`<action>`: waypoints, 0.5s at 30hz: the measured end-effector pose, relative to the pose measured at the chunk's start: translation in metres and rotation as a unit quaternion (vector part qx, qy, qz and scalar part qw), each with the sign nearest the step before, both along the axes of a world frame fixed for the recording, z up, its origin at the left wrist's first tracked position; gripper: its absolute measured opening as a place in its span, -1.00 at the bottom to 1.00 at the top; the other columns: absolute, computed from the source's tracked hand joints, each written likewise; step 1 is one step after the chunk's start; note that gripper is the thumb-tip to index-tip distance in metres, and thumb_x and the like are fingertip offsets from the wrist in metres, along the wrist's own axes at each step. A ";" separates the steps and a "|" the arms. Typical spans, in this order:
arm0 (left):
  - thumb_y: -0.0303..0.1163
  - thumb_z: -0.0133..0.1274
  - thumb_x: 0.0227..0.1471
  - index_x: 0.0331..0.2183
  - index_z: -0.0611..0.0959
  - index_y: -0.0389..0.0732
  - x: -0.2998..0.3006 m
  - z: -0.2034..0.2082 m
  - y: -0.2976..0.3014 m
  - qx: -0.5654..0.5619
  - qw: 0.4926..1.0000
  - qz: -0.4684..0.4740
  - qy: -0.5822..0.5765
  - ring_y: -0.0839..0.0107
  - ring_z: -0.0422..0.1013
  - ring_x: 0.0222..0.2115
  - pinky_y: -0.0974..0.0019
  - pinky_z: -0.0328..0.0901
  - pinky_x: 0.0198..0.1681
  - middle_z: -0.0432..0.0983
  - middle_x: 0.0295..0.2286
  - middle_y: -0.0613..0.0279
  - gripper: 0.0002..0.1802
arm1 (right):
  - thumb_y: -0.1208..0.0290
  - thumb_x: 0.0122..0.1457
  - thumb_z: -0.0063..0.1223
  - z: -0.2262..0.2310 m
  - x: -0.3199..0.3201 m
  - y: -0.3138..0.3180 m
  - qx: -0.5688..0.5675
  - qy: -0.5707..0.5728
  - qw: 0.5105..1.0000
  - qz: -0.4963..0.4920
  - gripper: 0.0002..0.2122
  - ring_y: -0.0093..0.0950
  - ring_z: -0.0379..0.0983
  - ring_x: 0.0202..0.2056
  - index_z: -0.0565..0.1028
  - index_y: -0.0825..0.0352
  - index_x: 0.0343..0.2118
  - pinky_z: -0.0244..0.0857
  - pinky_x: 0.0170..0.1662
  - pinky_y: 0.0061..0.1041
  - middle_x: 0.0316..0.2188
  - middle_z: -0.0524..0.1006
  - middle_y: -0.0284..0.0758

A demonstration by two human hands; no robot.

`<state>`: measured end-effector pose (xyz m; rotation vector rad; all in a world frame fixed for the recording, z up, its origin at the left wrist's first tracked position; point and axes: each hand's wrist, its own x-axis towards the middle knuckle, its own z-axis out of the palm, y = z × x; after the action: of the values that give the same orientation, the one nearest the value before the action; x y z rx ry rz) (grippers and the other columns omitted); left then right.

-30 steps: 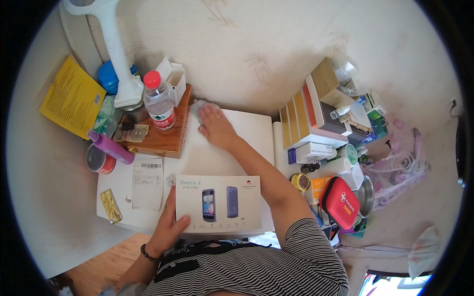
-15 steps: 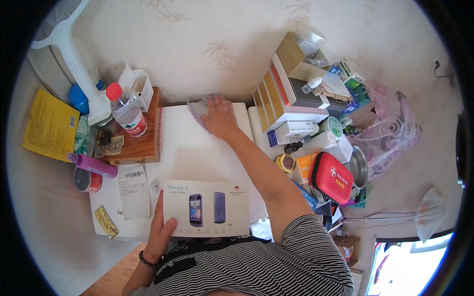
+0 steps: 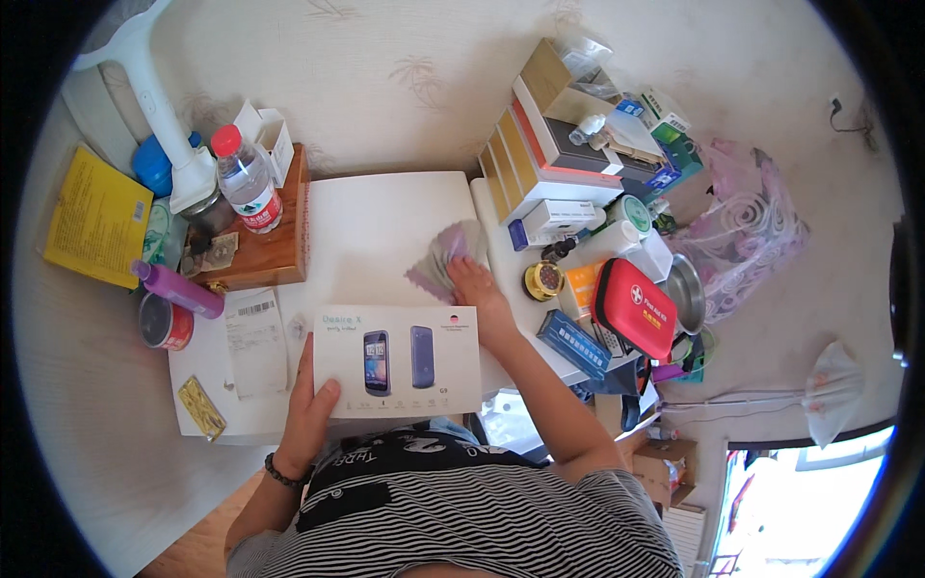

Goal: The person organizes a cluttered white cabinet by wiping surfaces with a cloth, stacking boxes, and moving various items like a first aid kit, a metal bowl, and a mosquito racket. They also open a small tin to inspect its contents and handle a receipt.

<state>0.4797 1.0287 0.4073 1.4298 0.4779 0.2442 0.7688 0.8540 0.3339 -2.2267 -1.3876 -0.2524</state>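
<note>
My left hand grips a white phone box by its left edge, thumb on the printed front. The box is held over the front of the white tabletop, near my body. My right hand presses a greyish-purple cloth against the surface, fingers lying over its lower right part. The cloth is spread out and slightly rumpled, just beyond the box's upper right corner. Beside my left hand lies a paper slip with a printed label.
Left stands a wooden box carrying a red-capped plastic bottle; a purple bottle and gold packet lie nearby. Stacked boxes, a gold-lidded jar, a blue box and a red first aid case crowd the right.
My right hand has drawn the cloth from the table's back edge toward me and to the right. My left hand still holds the phone box. The whole view has shifted slightly.
</note>
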 end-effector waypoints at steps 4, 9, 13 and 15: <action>-0.35 -0.14 0.13 0.27 -0.03 -0.36 0.001 0.003 -0.001 -0.017 1.000 0.004 -0.001 0.28 0.02 0.21 0.30 -0.11 0.26 0.05 0.21 -0.01 -0.24 | 0.32 0.24 -0.04 0.043 0.003 -0.012 0.009 0.280 0.949 -0.147 -0.78 -0.35 0.53 -0.38 0.52 0.39 -0.27 0.35 -0.32 -0.41 -0.46 0.58 -0.20; -0.38 -0.15 0.12 0.27 -0.02 -0.35 0.000 -0.002 0.000 -0.005 1.000 -0.002 -0.008 0.28 0.01 0.21 0.29 -0.11 0.26 0.05 0.21 0.00 -0.25 | 0.22 0.26 -0.05 0.108 0.054 0.027 0.054 0.346 0.930 -0.110 -0.67 -0.43 0.44 -0.30 0.47 0.45 -0.18 0.32 -0.20 -0.42 -0.34 0.54 -0.26; -0.36 -0.14 0.11 0.27 -0.02 -0.35 0.001 -0.004 0.002 0.008 1.000 0.007 -0.008 0.27 0.00 0.22 0.29 -0.12 0.26 0.04 0.21 -0.01 -0.23 | 0.21 0.23 -0.06 0.080 0.048 0.036 0.113 0.040 0.987 -0.108 -0.56 0.01 0.34 -0.01 0.34 0.49 0.01 0.24 0.03 -0.16 -0.08 0.42 0.10; -0.36 -0.13 0.10 0.27 -0.03 -0.35 0.003 -0.003 0.000 -0.003 1.000 0.011 -0.015 0.27 -0.01 0.22 0.29 -0.13 0.26 0.02 0.22 -0.02 -0.22 | 0.14 0.21 -0.05 0.040 0.033 0.032 0.100 0.038 0.992 -0.066 -0.47 0.03 0.24 0.10 0.29 0.51 0.07 0.14 0.14 -0.14 0.05 0.31 0.16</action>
<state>0.4824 1.0285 0.4042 1.4149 0.4697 0.2802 0.8017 0.8859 0.3741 -2.1395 -1.1252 -0.3331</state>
